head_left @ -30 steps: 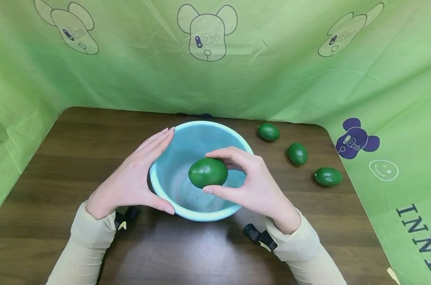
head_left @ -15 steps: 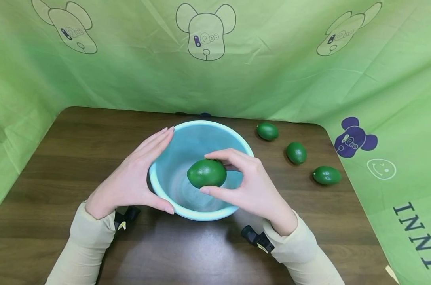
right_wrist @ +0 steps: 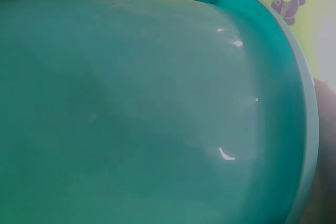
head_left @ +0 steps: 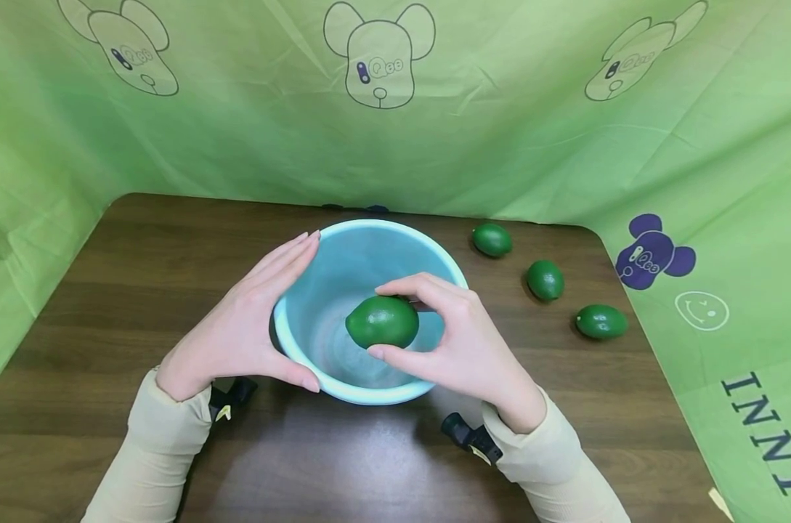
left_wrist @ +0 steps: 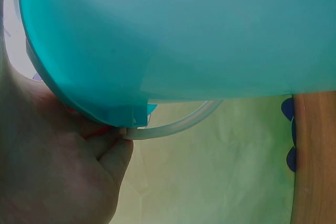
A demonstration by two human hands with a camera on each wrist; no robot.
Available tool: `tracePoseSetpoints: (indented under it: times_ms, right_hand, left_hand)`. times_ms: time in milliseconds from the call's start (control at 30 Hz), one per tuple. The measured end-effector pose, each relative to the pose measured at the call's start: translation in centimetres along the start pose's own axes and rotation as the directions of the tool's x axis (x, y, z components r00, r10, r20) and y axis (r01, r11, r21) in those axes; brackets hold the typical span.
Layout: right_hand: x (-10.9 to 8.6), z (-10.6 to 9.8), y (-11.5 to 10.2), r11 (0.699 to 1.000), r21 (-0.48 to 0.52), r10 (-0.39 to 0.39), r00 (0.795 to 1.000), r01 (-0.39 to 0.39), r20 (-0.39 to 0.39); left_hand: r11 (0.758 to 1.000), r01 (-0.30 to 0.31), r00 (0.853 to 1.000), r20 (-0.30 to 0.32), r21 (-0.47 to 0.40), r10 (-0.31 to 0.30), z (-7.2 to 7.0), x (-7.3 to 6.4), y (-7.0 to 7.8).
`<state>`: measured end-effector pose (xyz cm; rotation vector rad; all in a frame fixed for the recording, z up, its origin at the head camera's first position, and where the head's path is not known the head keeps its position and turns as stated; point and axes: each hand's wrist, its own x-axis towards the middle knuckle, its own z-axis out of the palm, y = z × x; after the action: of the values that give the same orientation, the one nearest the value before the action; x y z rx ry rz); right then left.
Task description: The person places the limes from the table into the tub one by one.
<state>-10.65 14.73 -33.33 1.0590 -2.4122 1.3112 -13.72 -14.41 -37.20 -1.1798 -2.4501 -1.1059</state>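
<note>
A smooth green lime [head_left: 382,322] is pinched between the thumb and fingers of my right hand [head_left: 467,345], over the opening of a light blue bucket [head_left: 369,398]. In the head view the lime has a pointed end at its left. My left hand [head_left: 245,323] lies along the bucket's left side, fingers and thumb spread and nearly straight, tips touching the rim. The left wrist view shows the bucket's outer wall [left_wrist: 199,35], with left fingers [left_wrist: 115,161] beside the pale handle [left_wrist: 173,128]. In the right wrist view the outer wall [right_wrist: 131,114] fills most of the picture.
Three more limes lie to the bucket's right: a far lime [head_left: 492,240], a middle lime [head_left: 545,280] and a near lime [head_left: 601,322]. Everything stands on a dark wooden table [head_left: 343,472]. A green printed cloth [head_left: 258,131] hangs behind and at both sides.
Hardly anything differs. My right hand keeps the lime over the bucket with only a slight shift, and my left hand stays at the rim.
</note>
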Motion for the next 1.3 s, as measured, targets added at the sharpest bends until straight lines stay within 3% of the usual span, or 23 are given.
tracePoseSetpoints:
  times_ms: [200, 467, 1300]
  right_hand:
    - [0.02, -0.06, -0.02, 1.000, -0.021, -0.017, 1.000, 0.017, 0.014]
    - [0.15, -0.16, -0.25, 0.998, -0.029, -0.051, 0.998, 0.050, -0.024]
    - [0.15, -0.12, -0.31, 0.998, -0.031, -0.048, 0.998, 0.047, -0.027]
  left_hand:
    - [1.000, 0.001, 1.000, -0.001, 0.005, -0.001, -0.01, 0.00, -0.07]
    - [1.000, 0.005, 1.000, 0.004, -0.002, -0.005, 0.02, -0.02, -0.09]
    - [1.000, 0.002, 1.000, -0.002, -0.002, -0.002, -0.03, 0.10, 0.07]
